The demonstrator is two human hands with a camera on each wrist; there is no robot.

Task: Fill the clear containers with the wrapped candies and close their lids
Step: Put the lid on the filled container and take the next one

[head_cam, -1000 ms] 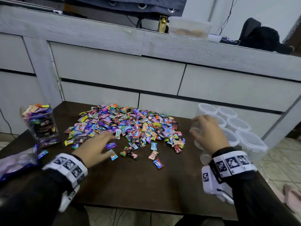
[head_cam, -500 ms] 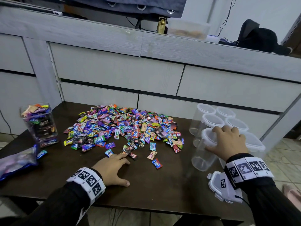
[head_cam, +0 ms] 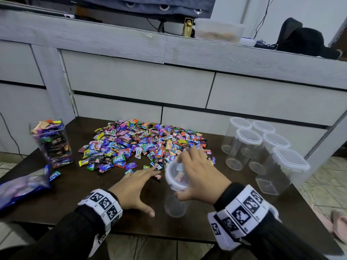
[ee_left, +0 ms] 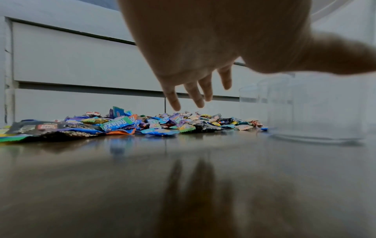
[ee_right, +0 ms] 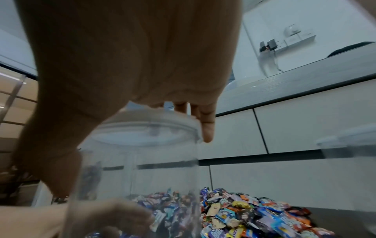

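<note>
Head view shows the right hand (head_cam: 201, 175) now gripping a lidded clear container (head_cam: 176, 192) carried from the empty group to the bench (head_cam: 75, 199) front, beside the flat, released left hand (head_cam: 134, 188), ready for opening near the wrapped candies (head_cam: 142, 145).

Left hand (head_cam: 133, 188) palm down, fingers spread straight, pointing far, low over near table edge. Right hand (head_cam: 201, 175) arched, fingers and thumb curled, gripping from above. Both wrists banded.
</note>
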